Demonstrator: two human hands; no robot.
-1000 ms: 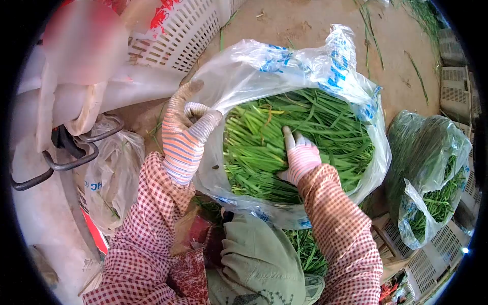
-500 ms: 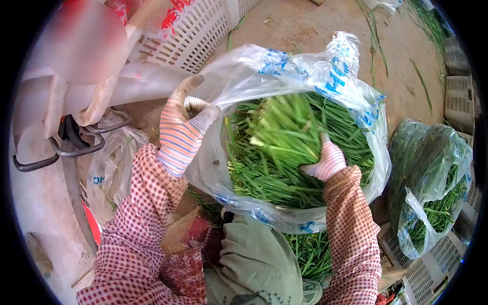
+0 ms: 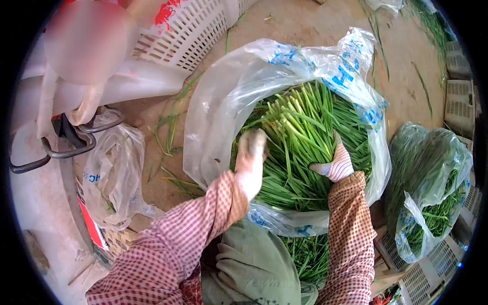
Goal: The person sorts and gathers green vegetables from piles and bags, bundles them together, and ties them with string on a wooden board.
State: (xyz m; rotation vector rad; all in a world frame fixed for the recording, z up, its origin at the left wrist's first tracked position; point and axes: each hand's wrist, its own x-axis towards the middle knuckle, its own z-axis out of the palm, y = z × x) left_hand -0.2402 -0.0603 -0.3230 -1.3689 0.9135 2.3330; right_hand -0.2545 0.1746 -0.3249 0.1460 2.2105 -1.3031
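A clear plastic bag (image 3: 213,127) with blue lettering stands open in front of me, filled with green garlic chives (image 3: 284,190). Inside it, my right hand (image 3: 339,161), in a striped glove, grips a bunch of garlic chives (image 3: 300,122) from the right, thumb toward me. The bunch's pale cut ends point up and left. My left hand (image 3: 250,157), in a soiled glove, is at the bag's left side, close against the bunch. Its fingers look bent but not closed round anything; their far side is hidden.
Another bag of greens (image 3: 424,188) stands at the right by white crates (image 3: 432,267). A white slotted basket (image 3: 185,43) is at the upper left. Black curved handles (image 3: 71,147) and a crumpled plastic bag (image 3: 114,173) lie left. Loose leaves (image 3: 170,127) litter the floor.
My left hand has let go of the bag's left rim and moved right and down to the bunch. The bunch, blurred before, now rests steadier in my right hand.
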